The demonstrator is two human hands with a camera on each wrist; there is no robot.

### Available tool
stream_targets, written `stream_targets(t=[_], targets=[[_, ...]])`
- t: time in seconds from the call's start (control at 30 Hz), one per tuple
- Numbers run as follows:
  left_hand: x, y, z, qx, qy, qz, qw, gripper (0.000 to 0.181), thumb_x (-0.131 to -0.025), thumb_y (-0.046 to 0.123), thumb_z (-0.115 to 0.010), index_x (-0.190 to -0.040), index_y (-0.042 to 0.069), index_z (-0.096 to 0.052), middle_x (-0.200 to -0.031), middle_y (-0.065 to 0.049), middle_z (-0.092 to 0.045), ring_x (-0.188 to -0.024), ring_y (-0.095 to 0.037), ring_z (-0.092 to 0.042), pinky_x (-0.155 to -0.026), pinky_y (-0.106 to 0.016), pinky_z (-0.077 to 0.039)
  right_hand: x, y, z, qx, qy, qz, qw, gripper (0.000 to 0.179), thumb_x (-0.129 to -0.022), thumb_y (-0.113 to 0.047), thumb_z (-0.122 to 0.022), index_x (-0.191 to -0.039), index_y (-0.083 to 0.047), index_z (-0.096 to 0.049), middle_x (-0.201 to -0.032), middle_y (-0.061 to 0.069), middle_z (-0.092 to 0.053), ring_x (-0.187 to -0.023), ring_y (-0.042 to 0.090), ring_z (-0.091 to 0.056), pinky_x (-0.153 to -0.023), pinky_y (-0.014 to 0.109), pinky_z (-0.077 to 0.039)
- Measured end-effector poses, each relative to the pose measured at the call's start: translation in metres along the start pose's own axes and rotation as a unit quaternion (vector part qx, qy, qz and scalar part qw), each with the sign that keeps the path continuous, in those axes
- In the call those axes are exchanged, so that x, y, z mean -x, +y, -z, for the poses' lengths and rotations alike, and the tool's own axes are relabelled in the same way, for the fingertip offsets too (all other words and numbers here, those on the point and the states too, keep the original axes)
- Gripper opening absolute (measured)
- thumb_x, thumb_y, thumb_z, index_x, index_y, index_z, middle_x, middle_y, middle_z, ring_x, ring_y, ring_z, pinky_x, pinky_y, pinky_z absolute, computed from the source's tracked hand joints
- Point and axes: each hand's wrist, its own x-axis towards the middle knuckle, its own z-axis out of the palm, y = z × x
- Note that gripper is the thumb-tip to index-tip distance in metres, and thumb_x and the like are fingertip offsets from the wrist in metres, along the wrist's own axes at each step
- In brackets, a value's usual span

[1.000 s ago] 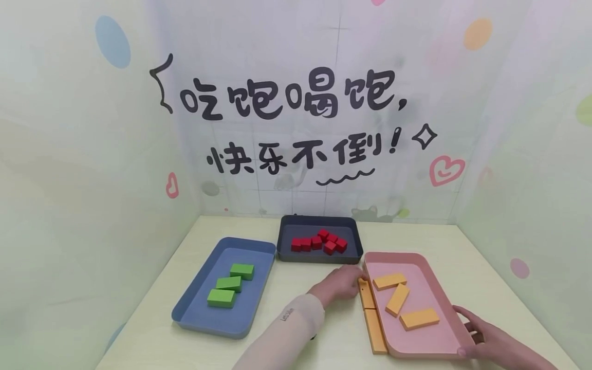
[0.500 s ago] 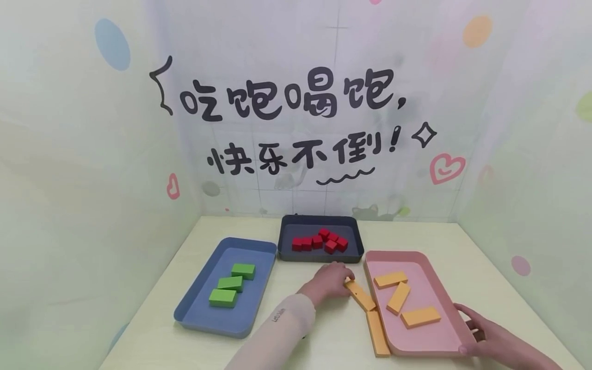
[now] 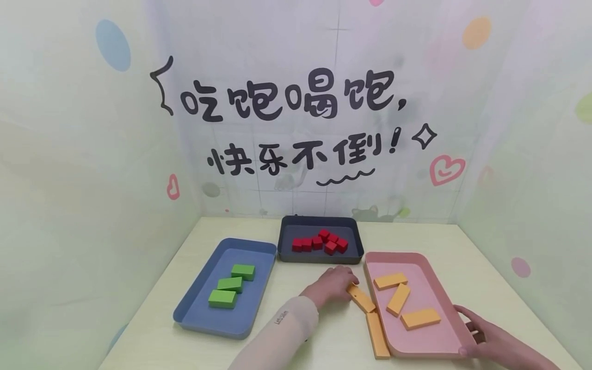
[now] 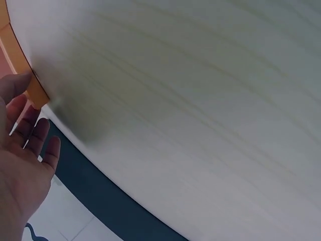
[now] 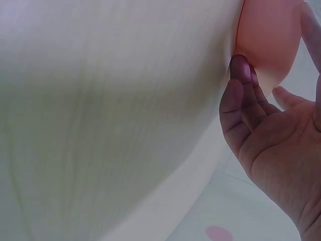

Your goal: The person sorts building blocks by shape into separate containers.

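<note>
With its thumb and fingertips my left hand (image 3: 334,284) pinches the far end of a yellow block (image 3: 361,299), which lies slanted on the table left of the pink tray (image 3: 438,265). The near end of that block meets a second yellow block (image 3: 377,336), lying along the tray's left wall. In the left wrist view, the thumb lies on the yellow block's (image 4: 36,92) end. My right hand (image 3: 497,341) grips the tray's near right corner, thumb at the front wall and fingers along the right side. Several yellow blocks (image 3: 420,318) lie inside this tray.
At the left stands a blue tray (image 3: 194,313) holding three green blocks (image 3: 222,298). A dark grey tray (image 3: 319,259) with several red cubes (image 3: 330,247) stands at the back, just beyond my left hand. Printed wall sheets enclose the table's back and sides.
My left hand has moved left from the pink tray's edge, swinging the far end of the yellow block away from the wall. My right hand has stayed on the tray corner.
</note>
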Motion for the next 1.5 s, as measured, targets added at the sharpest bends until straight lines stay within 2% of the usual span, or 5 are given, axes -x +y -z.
stream_targets(t=[0.5,0.8,1.03,1.27,1.5], targets=[[0.009,-0.029,0.006,0.000,0.001,0.035,0.9994,0.027,-0.073,0.027,-0.074,-0.098,0.020,-0.069,-0.080,0.009,-0.050,-0.077,-0.010,-0.043,-0.078,-0.027,-0.039,-0.003,-0.001,0.003,0.004,-0.008,0.003,1.0000,0.077,-0.089,-0.015,-0.057,-0.143,-0.001,-0.003,-0.113,0.016,-0.047,-0.092,0.014,-0.057,-0.071,0.021,-0.042],[0.011,-0.029,0.013,0.004,0.002,0.038,0.9993,0.027,-0.073,0.028,-0.073,-0.098,0.020,-0.069,-0.083,0.008,-0.052,-0.080,-0.012,-0.044,-0.077,-0.030,-0.041,-0.003,-0.004,0.003,0.024,0.006,0.009,0.9997,0.078,-0.086,-0.016,-0.060,-0.142,-0.001,-0.009,-0.110,0.015,-0.048,-0.089,0.012,-0.056,-0.069,0.022,-0.043],[0.010,-0.030,0.012,0.001,0.007,0.038,0.9993,0.026,-0.072,0.028,-0.073,-0.097,0.020,-0.069,-0.084,0.008,-0.053,-0.080,-0.012,-0.044,-0.077,-0.031,-0.041,-0.003,-0.008,0.004,-0.003,-0.006,0.007,1.0000,0.085,-0.085,-0.014,-0.063,-0.143,-0.001,-0.002,-0.113,0.017,-0.046,-0.090,0.014,-0.056,-0.069,0.022,-0.044],[0.010,-0.029,0.012,0.007,0.001,0.048,0.9988,0.026,-0.072,0.028,-0.073,-0.096,0.020,-0.069,-0.082,0.008,-0.052,-0.079,-0.012,-0.044,-0.077,-0.031,-0.040,-0.011,-0.009,0.010,0.026,-0.012,0.029,0.9992,0.094,-0.082,-0.015,-0.066,-0.141,0.006,0.004,-0.120,0.026,-0.039,-0.086,0.013,-0.059,-0.069,0.019,-0.044],[0.010,-0.029,0.011,0.014,0.002,0.053,0.9985,0.026,-0.073,0.029,-0.072,-0.097,0.020,-0.069,-0.082,0.009,-0.052,-0.079,-0.012,-0.044,-0.076,-0.031,-0.040,-0.014,-0.013,0.014,0.017,-0.044,0.026,0.9986,0.096,-0.081,-0.014,-0.067,-0.139,0.009,0.005,-0.122,0.026,-0.038,-0.087,0.015,-0.058,-0.070,0.018,-0.042]])
